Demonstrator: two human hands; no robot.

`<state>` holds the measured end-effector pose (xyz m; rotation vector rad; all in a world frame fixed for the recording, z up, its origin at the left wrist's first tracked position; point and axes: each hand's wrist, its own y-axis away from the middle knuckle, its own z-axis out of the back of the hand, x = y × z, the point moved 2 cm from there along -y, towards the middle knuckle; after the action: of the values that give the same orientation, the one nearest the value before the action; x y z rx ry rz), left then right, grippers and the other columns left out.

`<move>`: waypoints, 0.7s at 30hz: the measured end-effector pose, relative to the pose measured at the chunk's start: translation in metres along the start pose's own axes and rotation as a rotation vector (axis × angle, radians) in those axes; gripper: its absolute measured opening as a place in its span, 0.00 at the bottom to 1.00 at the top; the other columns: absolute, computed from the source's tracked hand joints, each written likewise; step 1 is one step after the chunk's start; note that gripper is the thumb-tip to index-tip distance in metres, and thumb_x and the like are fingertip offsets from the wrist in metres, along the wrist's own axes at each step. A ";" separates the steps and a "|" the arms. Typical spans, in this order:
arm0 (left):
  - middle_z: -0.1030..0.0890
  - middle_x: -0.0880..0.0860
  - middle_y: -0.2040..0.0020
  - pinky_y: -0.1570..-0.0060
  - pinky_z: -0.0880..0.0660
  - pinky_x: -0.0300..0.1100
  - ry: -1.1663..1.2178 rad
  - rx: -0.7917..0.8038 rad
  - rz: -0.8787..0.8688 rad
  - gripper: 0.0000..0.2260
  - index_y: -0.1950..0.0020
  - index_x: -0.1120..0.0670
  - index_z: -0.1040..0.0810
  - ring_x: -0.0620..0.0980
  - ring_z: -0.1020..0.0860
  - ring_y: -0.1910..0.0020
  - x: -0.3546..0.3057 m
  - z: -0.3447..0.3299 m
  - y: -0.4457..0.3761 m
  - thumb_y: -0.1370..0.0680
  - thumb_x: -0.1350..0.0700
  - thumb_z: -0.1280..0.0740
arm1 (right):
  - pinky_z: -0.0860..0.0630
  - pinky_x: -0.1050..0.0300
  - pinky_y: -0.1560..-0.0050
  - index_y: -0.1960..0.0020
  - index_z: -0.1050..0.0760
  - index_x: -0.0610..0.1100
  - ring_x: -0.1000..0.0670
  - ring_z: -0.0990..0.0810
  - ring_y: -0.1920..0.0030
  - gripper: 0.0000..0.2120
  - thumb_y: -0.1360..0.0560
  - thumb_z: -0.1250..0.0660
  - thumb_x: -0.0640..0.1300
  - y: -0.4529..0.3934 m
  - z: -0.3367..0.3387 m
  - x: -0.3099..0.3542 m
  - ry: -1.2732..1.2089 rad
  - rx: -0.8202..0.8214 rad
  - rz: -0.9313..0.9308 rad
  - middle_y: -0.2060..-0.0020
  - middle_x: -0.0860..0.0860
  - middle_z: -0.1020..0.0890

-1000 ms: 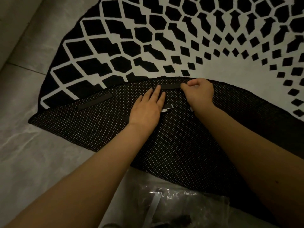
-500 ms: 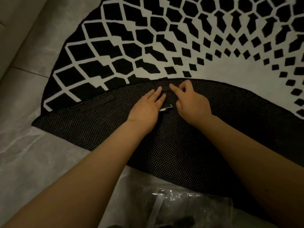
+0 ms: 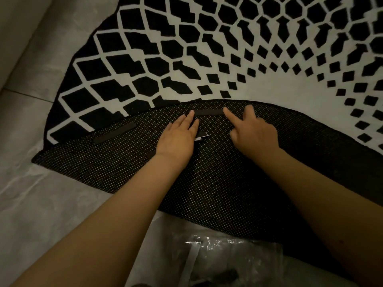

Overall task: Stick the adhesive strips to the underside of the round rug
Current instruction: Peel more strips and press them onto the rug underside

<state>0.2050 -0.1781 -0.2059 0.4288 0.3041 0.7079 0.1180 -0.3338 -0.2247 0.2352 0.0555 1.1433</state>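
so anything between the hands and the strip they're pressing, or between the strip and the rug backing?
Nothing visible. The left hand fingertips touch one end of the strip and the right hand index fingertip the other. The strip lies flat on the folded-over underside. A scrap, maybe peeled backing, lies apart, nearer the person.

Pale grey tiled floor [image 3: 37,204] with faint marbled veining, crossed by a thin grout line at the left edge. Lighter grey raised band [image 3: 18,32] running along the upper left corner, too dim to identify. Crinkled clear plastic bag [image 3: 234,259] lying on the floor at the bottom centre, glinting; a white strip and some dark contents inside, indistinct.
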 end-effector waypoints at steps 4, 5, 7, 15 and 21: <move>0.46 0.56 0.23 0.27 0.45 0.48 0.114 -0.141 0.090 0.26 0.23 0.54 0.46 0.54 0.48 0.24 -0.011 0.003 0.013 0.20 0.59 0.42 | 0.34 0.56 0.66 0.25 0.43 0.52 0.47 0.31 0.63 0.25 0.21 0.44 0.47 0.007 0.006 -0.009 -0.163 0.005 -0.083 0.38 0.43 0.33; 0.41 0.56 0.26 0.30 0.39 0.48 0.195 -0.232 0.127 0.24 0.24 0.54 0.42 0.54 0.43 0.27 -0.014 0.003 0.021 0.20 0.59 0.42 | 0.35 0.57 0.67 0.25 0.43 0.50 0.48 0.30 0.63 0.26 0.22 0.43 0.46 0.013 0.007 -0.011 -0.227 -0.026 -0.103 0.39 0.44 0.33; 0.31 0.55 0.36 0.42 0.30 0.45 0.457 -0.419 0.195 0.20 0.28 0.53 0.34 0.52 0.32 0.37 -0.026 0.001 0.042 0.20 0.58 0.41 | 0.35 0.57 0.68 0.25 0.42 0.48 0.49 0.29 0.63 0.26 0.22 0.42 0.45 0.033 0.012 -0.018 -0.347 -0.093 -0.154 0.42 0.45 0.32; 0.33 0.48 0.68 0.79 0.36 0.34 1.810 0.115 0.500 0.05 0.49 0.53 0.32 0.43 0.35 0.75 -0.083 -0.012 0.083 0.21 0.55 0.37 | 0.30 0.61 0.60 0.37 0.27 0.46 0.57 0.28 0.64 0.15 0.24 0.36 0.39 0.138 0.022 -0.055 -0.714 -0.176 -0.287 0.62 0.51 0.26; 0.26 0.53 0.64 0.75 0.31 0.36 2.006 0.183 0.360 0.02 0.49 0.58 0.35 0.45 0.30 0.72 -0.110 -0.002 0.096 0.19 0.62 0.45 | 0.30 0.71 0.61 0.41 0.25 0.47 0.55 0.25 0.63 0.15 0.25 0.34 0.36 0.200 0.024 -0.054 -0.884 -0.094 -0.326 0.65 0.52 0.24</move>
<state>0.0710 -0.1872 -0.1480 -0.2349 2.2209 1.2782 -0.0797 -0.3080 -0.1630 0.6051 -0.7150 0.6407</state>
